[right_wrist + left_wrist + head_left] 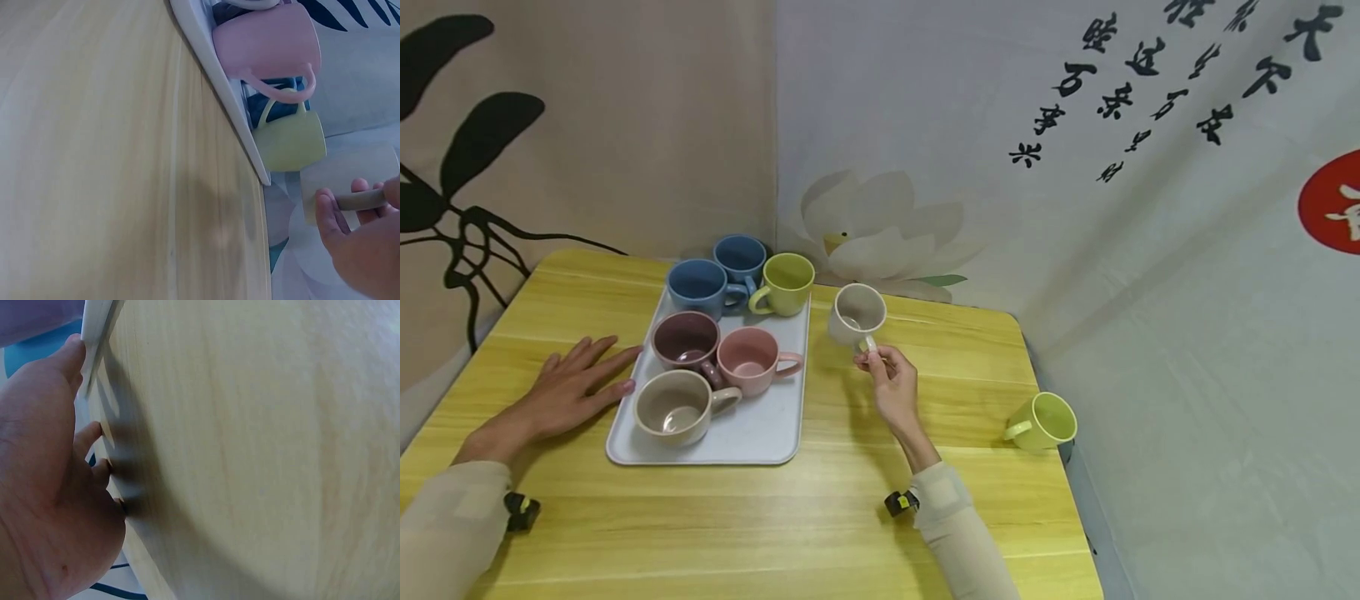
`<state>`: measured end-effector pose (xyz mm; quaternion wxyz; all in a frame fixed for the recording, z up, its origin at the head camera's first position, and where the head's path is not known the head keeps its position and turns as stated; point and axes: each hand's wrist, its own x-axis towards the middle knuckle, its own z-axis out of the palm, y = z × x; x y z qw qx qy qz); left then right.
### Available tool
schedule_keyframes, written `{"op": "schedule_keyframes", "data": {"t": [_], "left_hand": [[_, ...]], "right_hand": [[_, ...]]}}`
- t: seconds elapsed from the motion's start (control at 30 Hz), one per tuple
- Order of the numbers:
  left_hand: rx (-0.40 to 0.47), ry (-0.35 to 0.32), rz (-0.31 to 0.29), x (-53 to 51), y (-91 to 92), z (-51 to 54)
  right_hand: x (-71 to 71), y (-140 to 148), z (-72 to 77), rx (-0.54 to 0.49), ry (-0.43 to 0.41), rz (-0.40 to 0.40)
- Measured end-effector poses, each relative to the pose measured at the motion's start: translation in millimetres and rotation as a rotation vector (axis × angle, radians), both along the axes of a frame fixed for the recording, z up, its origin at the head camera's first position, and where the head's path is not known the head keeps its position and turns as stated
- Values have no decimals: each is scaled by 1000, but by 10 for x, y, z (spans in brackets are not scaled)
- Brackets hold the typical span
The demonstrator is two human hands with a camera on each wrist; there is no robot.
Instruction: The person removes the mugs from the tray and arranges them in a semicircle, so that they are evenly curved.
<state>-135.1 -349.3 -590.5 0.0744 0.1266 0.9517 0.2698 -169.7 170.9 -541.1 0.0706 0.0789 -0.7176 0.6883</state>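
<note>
My right hand (895, 392) pinches the handle of a pale cream cup (857, 314), held just right of the tray; the right wrist view shows the same cup (347, 172) lifted above the table. My left hand (576, 387) lies with fingers spread on the table, its fingertips touching the left edge of the white tray (756, 437). On that tray stand two blue cups (697, 286), a yellow-green cup (787, 283), a purple cup (686, 340), a pink cup (749, 360) and a beige cup (673, 407).
Another yellow-green cup (1041, 421) stands near the right edge of the wooden table (715, 533). A printed cloth (895, 125) hangs behind the table and along its right side.
</note>
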Motion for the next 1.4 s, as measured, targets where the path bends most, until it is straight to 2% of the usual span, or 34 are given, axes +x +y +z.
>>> {"op": "schedule_keyframes", "data": {"t": [0.33,0.73,1.17,1.4], "left_hand": [[7,-8,-1,-2,-3,6],[5,-12,0,4,5,1],[6,-2,0,5,15,6],[4,6,3,5,19,10]], "right_hand": [[18,176,-15,-15,13,-85],[57,324,-40,-33,-10,-239],[94,493,-112,-50,6,-382],[103,596,-112,-64,27,-429]]}}
